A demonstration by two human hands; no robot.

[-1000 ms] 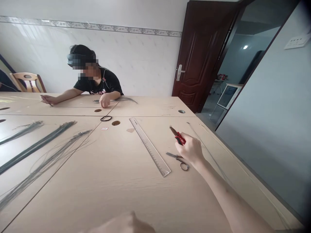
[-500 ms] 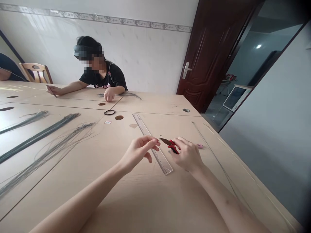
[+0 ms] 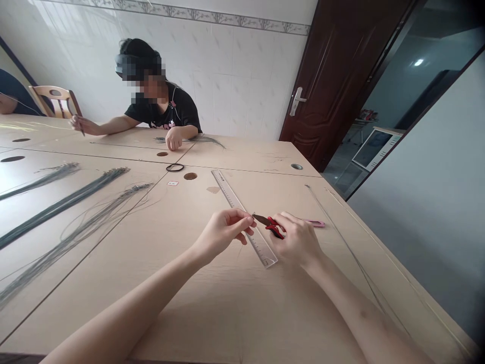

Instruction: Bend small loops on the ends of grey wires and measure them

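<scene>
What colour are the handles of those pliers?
The handles of the pliers are red and black, seen in the head view.

dark red door (image 3: 341,76), wooden chair (image 3: 46,91), patterned border (image 3: 208,15)

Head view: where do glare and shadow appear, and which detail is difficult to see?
In the head view, glare whitens the wall at upper left, soft shadow dims the table nearest the camera, and the piece between left hand and pliers is too small to identify.
</scene>
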